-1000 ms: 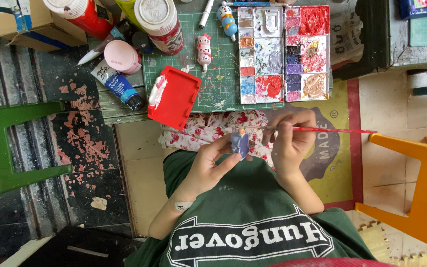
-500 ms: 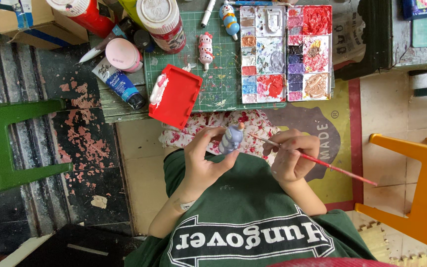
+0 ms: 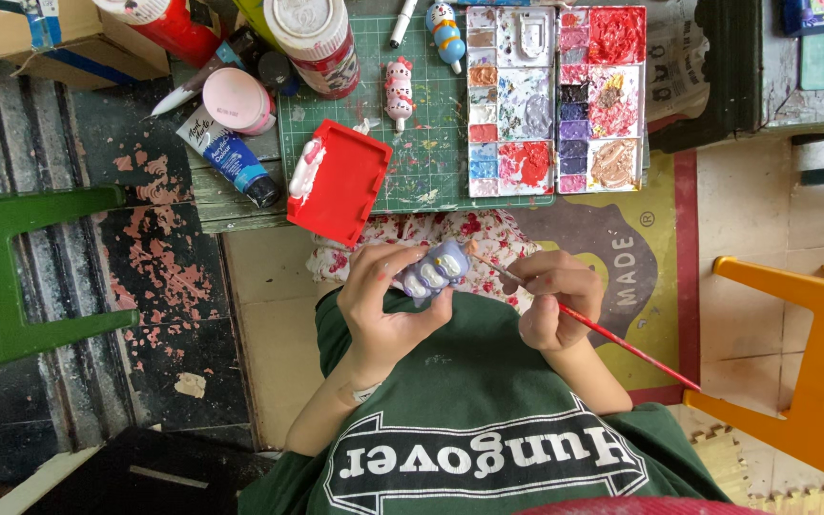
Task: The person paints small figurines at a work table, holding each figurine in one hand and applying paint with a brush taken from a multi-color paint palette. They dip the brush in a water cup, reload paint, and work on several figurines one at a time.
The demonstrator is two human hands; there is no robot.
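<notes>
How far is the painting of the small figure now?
Much of the figurine already looks lilac. In hand: the left hand holds it while the right hand touches the brush tip to it. Its pale patches look unpainted; two other figurines wait on the mat.

Landmark: green cutting mat [image 3: 431, 143] on the counter.
Cardboard box [image 3: 69, 43]: far left of mat, brown, blue tape.
Paint tube [image 3: 229, 157]: just left of mat, white-and-blue label, black cap.
Jar [image 3: 315, 43]: on mat's top-left corner, red-and-white label, white lid.
</notes>
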